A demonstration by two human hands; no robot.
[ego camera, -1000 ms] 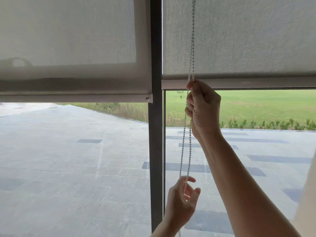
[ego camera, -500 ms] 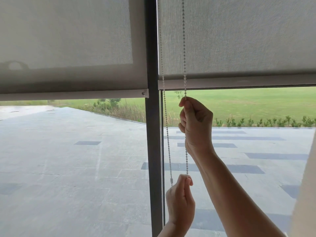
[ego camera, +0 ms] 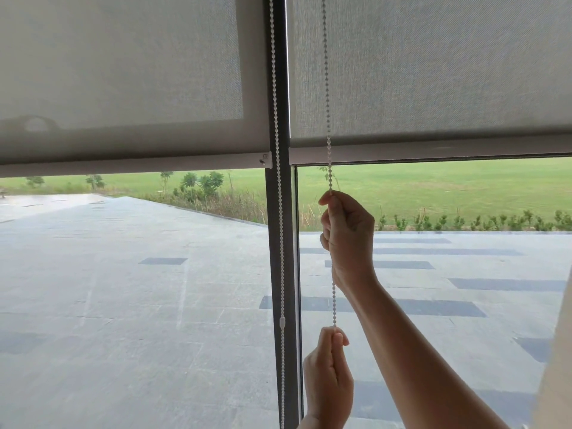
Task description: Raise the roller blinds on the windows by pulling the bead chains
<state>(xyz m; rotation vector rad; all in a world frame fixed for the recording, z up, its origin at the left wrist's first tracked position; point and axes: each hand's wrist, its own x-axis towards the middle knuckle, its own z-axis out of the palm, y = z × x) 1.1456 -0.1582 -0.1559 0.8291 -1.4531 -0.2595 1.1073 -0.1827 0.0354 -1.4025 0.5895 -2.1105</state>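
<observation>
Two grey roller blinds hang partly raised: the left blind (ego camera: 123,72) ends lower than the right blind (ego camera: 433,72). A white bead chain (ego camera: 326,88) runs down in front of the right blind. My right hand (ego camera: 348,233) is shut on this strand just below the blind's bottom bar. My left hand (ego camera: 328,376) grips the same strand lower down, near the bottom edge. The chain's other strand (ego camera: 280,243), with a white connector, hangs free along the dark window post (ego camera: 278,274).
Behind the glass lie a grey paved terrace (ego camera: 123,305) and a green lawn (ego camera: 433,187) with small shrubs. A pale surface (ego camera: 557,366) cuts into the right edge.
My right hand has pulled the chain strand downward from the blind's bottom bar. My left hand closed on the strand. The two strands have swung apart, and the right blind's bar has risen slightly.
</observation>
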